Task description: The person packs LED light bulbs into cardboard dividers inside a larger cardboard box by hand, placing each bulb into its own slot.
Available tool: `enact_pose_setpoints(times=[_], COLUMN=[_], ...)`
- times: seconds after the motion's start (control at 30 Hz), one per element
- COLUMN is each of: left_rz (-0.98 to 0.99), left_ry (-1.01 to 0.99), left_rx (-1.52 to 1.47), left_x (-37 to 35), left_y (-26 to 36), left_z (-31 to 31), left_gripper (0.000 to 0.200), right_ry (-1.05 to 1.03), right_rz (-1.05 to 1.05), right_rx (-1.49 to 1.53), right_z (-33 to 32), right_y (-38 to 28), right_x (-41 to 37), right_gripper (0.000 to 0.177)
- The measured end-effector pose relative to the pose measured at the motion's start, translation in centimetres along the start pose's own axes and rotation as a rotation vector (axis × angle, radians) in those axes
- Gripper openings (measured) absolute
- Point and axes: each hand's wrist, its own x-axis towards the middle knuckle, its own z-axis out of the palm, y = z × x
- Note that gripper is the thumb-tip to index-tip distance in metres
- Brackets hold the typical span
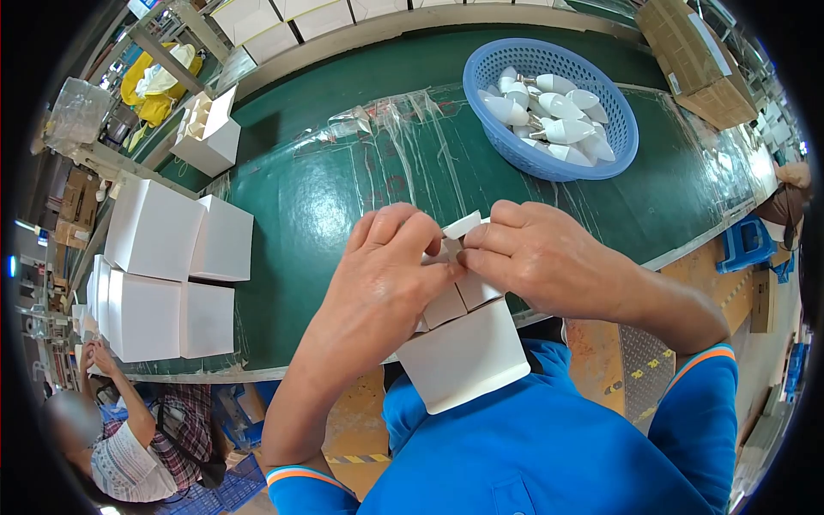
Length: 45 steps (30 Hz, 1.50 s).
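Note:
Both hands meet over an open white carton (466, 354) at the table's near edge, its wide flap hanging toward my body. Small white boxes (446, 306) stand inside it. My left hand (382, 279) is bent over the carton's left side, thumb and fingers closed near a small box top. From the right, my right hand (541, 257) pinches at a raised white flap (463, 225). The fingers cover most of the box tops, and whatever lies between them is hidden.
A blue basket (554, 163) of white bulbs (562, 106) stands beyond my right hand. White cartons (154, 229) are stacked at the left, with an open carton (209, 133) behind. A brown box (699, 64) sits far right. Another person (129, 446) is at lower left.

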Motion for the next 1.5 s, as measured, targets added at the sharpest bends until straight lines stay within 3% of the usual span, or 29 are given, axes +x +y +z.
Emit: enact_pose_setpoints(times=[0.1,0.17,0.4,0.5,0.57,0.8,1.0,1.17,1.5], left_rz=[-0.057,-0.099,-0.052,-0.161,-0.299,-0.363,-0.326,-0.362,-0.343], left_ry=[-0.007,-0.164,-0.137,-0.071,-0.095,-0.098,-0.162,-0.182,-0.217], left_rx=[0.095,0.146,0.377,0.36,0.079,0.036,-0.17,-0.265,-0.18], left_x=[0.6,1.0,1.4,0.6,0.1,0.8,2.1,2.3,2.0], left_y=[1.0,1.0,1.3,1.4,1.4,-0.2,-2.7,-3.2,-2.5], left_z=[0.0,0.2,1.1,0.5,0.2,0.5,0.0,-0.1,-0.2], left_gripper=[0.033,0.031,0.035,0.036,0.035,0.033,0.026,0.029,0.024], right_ry=[-0.134,0.0,0.008,0.001,-0.042,-0.253,-0.437,-0.6,-0.407], right_rz=[0.04,0.061,0.201,0.159,0.103,0.131,0.116,0.225,0.034], right_rx=[-0.063,-0.109,-0.068,-0.115,-0.153,-0.278,-0.126,-0.122,-0.135], right_z=[-0.6,-0.3,-0.3,-0.2,0.0,0.5,-1.1,-0.4,0.6], right_y=[0.0,0.1,-0.6,-0.8,-1.3,-1.7,0.1,1.0,1.0], right_x=[0.0,-0.1,-0.3,-0.3,-0.2,2.6,4.7,5.6,4.0], right_gripper=[0.022,0.009,0.009,0.009,0.013,0.013,0.012,0.01,0.009])
